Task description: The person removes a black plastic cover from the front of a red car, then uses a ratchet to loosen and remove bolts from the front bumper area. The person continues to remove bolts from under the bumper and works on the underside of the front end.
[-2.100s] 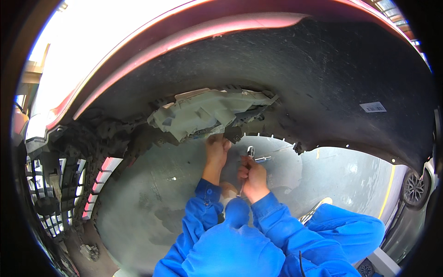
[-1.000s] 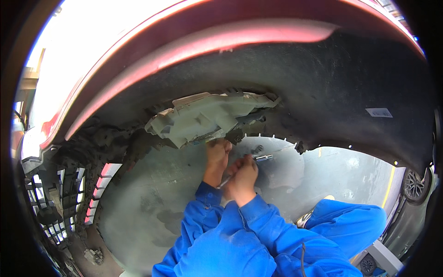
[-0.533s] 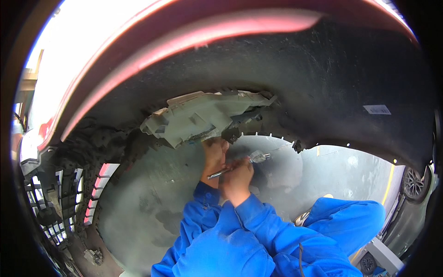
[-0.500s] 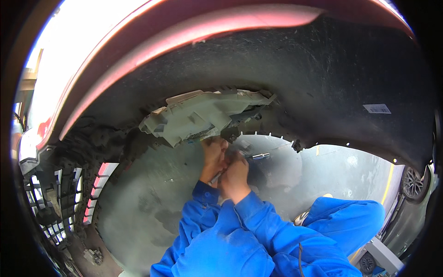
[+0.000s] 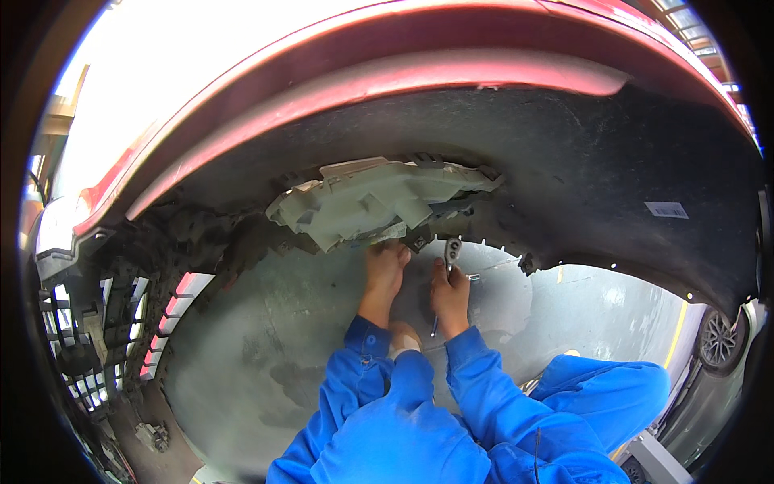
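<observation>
My right hand (image 5: 451, 295) is closed round a ratchet wrench (image 5: 453, 247), its chrome head pointing up and away from me and the thin handle end showing below the fist. Beside that hand, a small silver cylinder (image 5: 474, 277) shows partly, the rest hidden behind my fingers. My left hand (image 5: 385, 274) reaches up, fingers curled, to the lower edge of a pale grey plastic part (image 5: 367, 206). What those fingers grip, if anything, is hidden. A dark wheel arch liner (image 5: 564, 161) curves around this part.
Above runs the red car body's edge (image 5: 379, 77). The dark liner's notched lower edge (image 5: 564, 264) hangs close to my right hand. At left is an open slatted section (image 5: 90, 339). Grey floor (image 5: 266, 339) lies below; another car's wheel (image 5: 720, 337) stands far right.
My hands, close together before, are now apart. The right one has moved right and holds the ratchet wrench upright in plain sight. My left hand stays near the grey part; the view has shifted slightly.
</observation>
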A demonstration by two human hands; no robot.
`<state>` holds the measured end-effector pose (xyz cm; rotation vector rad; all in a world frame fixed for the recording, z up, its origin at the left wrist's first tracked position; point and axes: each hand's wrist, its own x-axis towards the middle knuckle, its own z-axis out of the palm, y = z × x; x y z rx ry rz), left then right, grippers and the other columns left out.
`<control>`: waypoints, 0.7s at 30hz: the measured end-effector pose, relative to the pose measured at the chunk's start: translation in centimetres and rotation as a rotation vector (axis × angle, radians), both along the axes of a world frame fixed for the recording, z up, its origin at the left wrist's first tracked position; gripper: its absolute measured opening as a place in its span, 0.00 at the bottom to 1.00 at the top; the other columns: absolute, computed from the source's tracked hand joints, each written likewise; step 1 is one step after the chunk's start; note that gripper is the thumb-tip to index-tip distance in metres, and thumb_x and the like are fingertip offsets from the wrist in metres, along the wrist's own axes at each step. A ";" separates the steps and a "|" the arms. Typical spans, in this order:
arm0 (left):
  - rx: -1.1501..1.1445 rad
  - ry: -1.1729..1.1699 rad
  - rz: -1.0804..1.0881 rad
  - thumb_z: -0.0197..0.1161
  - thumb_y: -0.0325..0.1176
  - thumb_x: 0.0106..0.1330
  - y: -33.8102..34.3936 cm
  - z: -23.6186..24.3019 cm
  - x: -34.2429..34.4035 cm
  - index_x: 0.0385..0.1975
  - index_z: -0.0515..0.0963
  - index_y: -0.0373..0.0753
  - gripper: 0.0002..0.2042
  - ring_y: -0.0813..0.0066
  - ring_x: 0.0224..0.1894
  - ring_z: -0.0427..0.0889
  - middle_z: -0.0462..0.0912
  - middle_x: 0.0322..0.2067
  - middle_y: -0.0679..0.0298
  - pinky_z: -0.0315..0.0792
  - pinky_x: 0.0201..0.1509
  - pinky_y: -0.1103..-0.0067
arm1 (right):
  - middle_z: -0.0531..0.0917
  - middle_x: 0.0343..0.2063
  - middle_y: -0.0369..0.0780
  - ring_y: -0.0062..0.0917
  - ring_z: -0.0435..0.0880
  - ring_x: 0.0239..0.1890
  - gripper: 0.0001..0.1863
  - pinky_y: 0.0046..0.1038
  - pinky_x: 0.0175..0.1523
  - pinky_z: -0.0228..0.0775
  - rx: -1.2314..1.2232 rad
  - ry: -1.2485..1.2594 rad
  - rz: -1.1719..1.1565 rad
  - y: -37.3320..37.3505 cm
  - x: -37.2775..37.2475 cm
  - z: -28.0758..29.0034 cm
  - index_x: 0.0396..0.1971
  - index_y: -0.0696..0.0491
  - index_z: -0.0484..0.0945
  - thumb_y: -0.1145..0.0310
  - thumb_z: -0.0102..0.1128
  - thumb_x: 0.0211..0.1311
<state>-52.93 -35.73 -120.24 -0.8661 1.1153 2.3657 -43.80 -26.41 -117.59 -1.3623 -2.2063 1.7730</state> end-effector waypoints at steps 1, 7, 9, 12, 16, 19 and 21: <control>0.002 -0.004 -0.001 0.65 0.36 0.66 0.0 0.0 0.0 0.18 0.62 0.43 0.19 0.81 0.15 0.55 0.58 0.14 0.73 0.52 0.20 0.78 | 0.72 0.14 0.32 0.15 0.66 0.13 0.18 0.22 0.20 0.57 -0.083 -0.121 -0.046 -0.1 -0.1 0.1 0.22 0.54 0.72 0.58 0.58 0.67; -0.023 -0.024 -0.052 0.58 0.28 0.67 -0.2 -0.3 0.1 0.28 0.68 0.39 0.07 0.82 0.16 0.61 0.63 0.17 0.72 0.56 0.20 0.80 | 0.72 0.13 0.31 0.12 0.65 0.12 0.15 0.18 0.16 0.52 -0.546 0.177 -0.313 -1.9 -3.9 1.4 0.27 0.55 0.77 0.59 0.68 0.59; -0.027 -0.050 -0.063 0.54 0.25 0.68 -0.4 -0.4 0.2 0.32 0.70 0.37 0.02 0.81 0.17 0.62 0.65 0.18 0.71 0.57 0.20 0.81 | 0.72 0.13 0.30 0.13 0.65 0.11 0.11 0.19 0.16 0.51 -0.629 0.171 -0.436 -2.6 -5.2 1.0 0.25 0.52 0.76 0.62 0.66 0.61; -0.050 -0.065 -0.064 0.55 0.25 0.68 -0.7 -0.7 0.1 0.32 0.70 0.37 0.02 0.81 0.16 0.63 0.65 0.17 0.71 0.57 0.20 0.80 | 0.73 0.14 0.29 0.13 0.65 0.12 0.11 0.19 0.16 0.51 -0.661 0.205 -0.465 -3.1 -5.7 0.5 0.24 0.51 0.75 0.65 0.64 0.63; -0.044 -0.043 -0.090 0.55 0.25 0.67 -0.8 -0.9 0.1 0.30 0.71 0.37 0.03 0.81 0.17 0.65 0.66 0.17 0.70 0.57 0.19 0.80 | 0.74 0.17 0.30 0.14 0.66 0.13 0.09 0.19 0.17 0.53 -0.698 0.176 -0.478 -2.8 -5.2 0.0 0.25 0.52 0.75 0.66 0.63 0.64; -0.050 -0.052 -0.076 0.64 0.34 0.65 -0.7 -0.6 0.1 0.20 0.65 0.42 0.15 0.80 0.15 0.62 0.63 0.13 0.71 0.57 0.19 0.78 | 0.75 0.20 0.31 0.14 0.68 0.16 0.08 0.19 0.19 0.55 -0.711 0.215 -0.519 -2.8 -5.4 -0.4 0.29 0.54 0.76 0.67 0.63 0.63; -0.066 -0.048 -0.074 0.68 0.38 0.64 -0.5 -0.3 0.0 0.15 0.62 0.45 0.21 0.79 0.14 0.59 0.61 0.11 0.72 0.57 0.20 0.77 | 0.76 0.21 0.31 0.14 0.70 0.18 0.07 0.19 0.20 0.58 -0.678 0.253 -0.548 -3.1 -5.8 -0.8 0.30 0.55 0.76 0.68 0.63 0.63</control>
